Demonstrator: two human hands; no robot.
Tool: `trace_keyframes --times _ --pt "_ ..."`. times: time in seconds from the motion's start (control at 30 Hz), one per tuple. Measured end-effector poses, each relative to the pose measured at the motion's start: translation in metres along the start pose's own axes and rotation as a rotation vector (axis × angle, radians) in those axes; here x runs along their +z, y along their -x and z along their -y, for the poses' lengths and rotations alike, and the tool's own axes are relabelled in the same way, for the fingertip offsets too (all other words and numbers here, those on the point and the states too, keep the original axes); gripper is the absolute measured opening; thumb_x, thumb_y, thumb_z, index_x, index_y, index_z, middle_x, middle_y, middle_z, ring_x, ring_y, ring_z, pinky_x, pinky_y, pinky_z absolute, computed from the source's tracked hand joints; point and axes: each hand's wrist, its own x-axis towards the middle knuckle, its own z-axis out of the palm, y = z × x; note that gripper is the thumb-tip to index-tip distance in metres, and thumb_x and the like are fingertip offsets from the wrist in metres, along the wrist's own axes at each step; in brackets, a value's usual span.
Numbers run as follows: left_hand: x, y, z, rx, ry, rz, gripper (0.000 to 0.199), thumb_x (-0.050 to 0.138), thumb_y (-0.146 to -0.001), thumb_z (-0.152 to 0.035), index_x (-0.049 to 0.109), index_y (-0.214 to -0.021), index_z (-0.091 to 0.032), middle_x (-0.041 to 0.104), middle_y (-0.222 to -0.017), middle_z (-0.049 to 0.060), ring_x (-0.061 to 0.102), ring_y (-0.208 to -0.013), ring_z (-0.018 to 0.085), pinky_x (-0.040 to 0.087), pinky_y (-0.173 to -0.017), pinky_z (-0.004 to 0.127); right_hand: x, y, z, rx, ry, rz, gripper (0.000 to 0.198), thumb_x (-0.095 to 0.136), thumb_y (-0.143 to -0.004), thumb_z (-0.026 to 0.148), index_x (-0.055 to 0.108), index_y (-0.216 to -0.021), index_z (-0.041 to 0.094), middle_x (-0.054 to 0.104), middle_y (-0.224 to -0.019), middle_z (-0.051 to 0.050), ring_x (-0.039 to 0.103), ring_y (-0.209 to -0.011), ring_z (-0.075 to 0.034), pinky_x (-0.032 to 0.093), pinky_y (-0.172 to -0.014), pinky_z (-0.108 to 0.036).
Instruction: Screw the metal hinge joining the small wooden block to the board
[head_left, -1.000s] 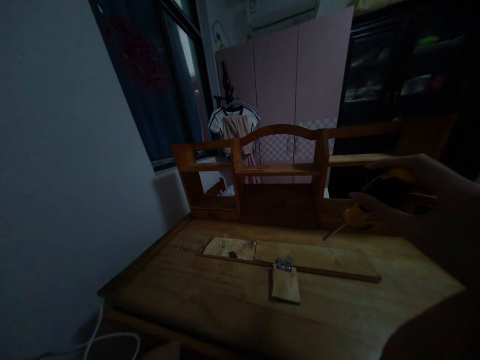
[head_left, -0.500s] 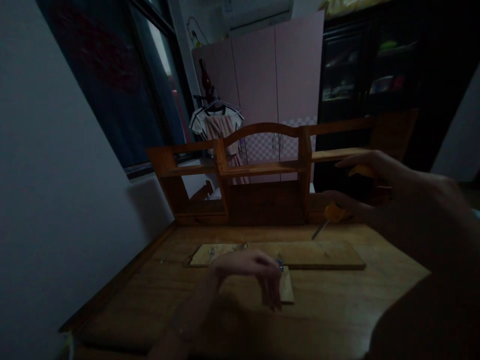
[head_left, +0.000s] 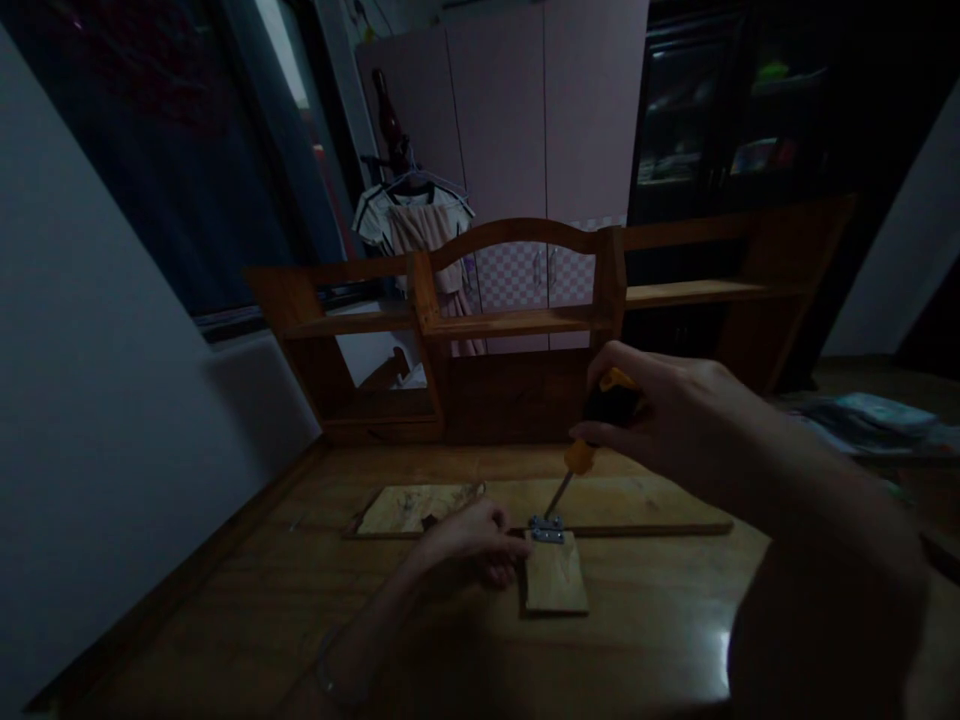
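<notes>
My right hand [head_left: 675,420] grips a screwdriver [head_left: 589,440] with an orange and black handle. Its shaft slants down-left and its tip is at a small metal hinge [head_left: 546,529]. The hinge joins a long wooden board [head_left: 645,505] to a small wooden piece [head_left: 555,575] lying in front of it on the desk [head_left: 375,640]. My left hand [head_left: 472,540] rests on the desk just left of the hinge, fingers curled against the edge of the small piece and the board.
A wooden shelf unit [head_left: 510,320] stands along the back of the desk. A white wall [head_left: 97,420] borders the left side, with a dark window above. Behind are a pink wardrobe [head_left: 525,150], hanging clothes [head_left: 416,225] and a dark cabinet [head_left: 720,130].
My right hand brought the screwdriver from the right side down to the hinge. My left hand came into view and settled beside the hinge. The view tilted lower.
</notes>
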Motion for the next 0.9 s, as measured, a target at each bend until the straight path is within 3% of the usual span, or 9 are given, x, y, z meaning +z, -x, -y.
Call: trace_keyframes --times 0.13,0.3,0.4,0.57,0.73,0.9 --pt "-0.002 -0.007 0.004 0.037 0.05 0.039 0.065 0.092 -0.035 -0.041 0.041 -0.068 -0.019 0.055 -0.054 -0.007 0.06 -0.052 0.013 0.047 -0.05 0.023 0.024 -0.011 0.001 -0.023 -0.002 0.107 0.027 0.071 -0.077 0.037 0.055 -0.094 0.023 0.067 -0.084 -0.001 0.062 -0.07 -0.018 0.038 -0.058 -0.026" --pt "0.005 -0.012 0.011 0.07 0.106 0.056 0.062 0.091 -0.04 -0.04 0.039 -0.067 -0.02 0.053 -0.059 -0.007 0.063 -0.061 0.016 0.05 -0.059 0.028 0.041 -0.017 0.011 -0.056 -0.007 0.231 0.023 0.066 -0.082 0.035 0.052 -0.095 0.023 0.064 -0.088 -0.002 0.061 -0.08 -0.019 0.039 -0.064 -0.027" --pt "0.007 -0.007 0.01 0.112 0.001 0.059 0.058 0.089 -0.043 -0.037 0.038 -0.066 -0.019 0.047 -0.06 -0.008 0.055 -0.058 0.012 0.044 -0.056 0.023 0.042 -0.018 0.016 -0.053 0.009 0.25 0.023 0.066 -0.083 0.034 0.051 -0.095 0.022 0.064 -0.088 -0.003 0.06 -0.082 -0.02 0.039 -0.065 -0.028" --pt "0.002 0.0 0.001 0.145 -0.129 0.196 0.059 0.087 -0.048 -0.043 0.035 -0.064 -0.02 0.043 -0.059 -0.007 0.038 -0.052 0.007 0.027 -0.05 0.022 0.043 -0.019 0.007 -0.058 0.012 0.269 0.027 0.066 -0.082 0.039 0.052 -0.097 0.022 0.064 -0.089 -0.003 0.061 -0.081 -0.02 0.04 -0.064 -0.028" --pt "0.0 -0.006 0.002 0.252 -0.267 0.2 0.063 0.085 -0.049 -0.051 0.033 -0.06 -0.019 0.036 -0.06 -0.008 0.031 -0.056 0.007 0.022 -0.052 0.023 0.038 -0.018 -0.003 -0.026 0.039 0.242 0.029 0.067 -0.079 0.041 0.055 -0.097 0.022 0.065 -0.085 -0.003 0.062 -0.076 -0.02 0.04 -0.059 -0.026" --pt "-0.002 -0.011 0.008 0.292 -0.274 0.218 0.068 0.084 -0.049 -0.056 0.028 -0.06 -0.019 0.033 -0.06 -0.008 0.028 -0.056 0.007 0.02 -0.052 0.023 0.034 -0.018 -0.003 -0.025 0.059 0.24 0.029 0.067 -0.079 0.042 0.056 -0.097 0.022 0.066 -0.083 -0.003 0.062 -0.072 -0.019 0.04 -0.059 -0.026"
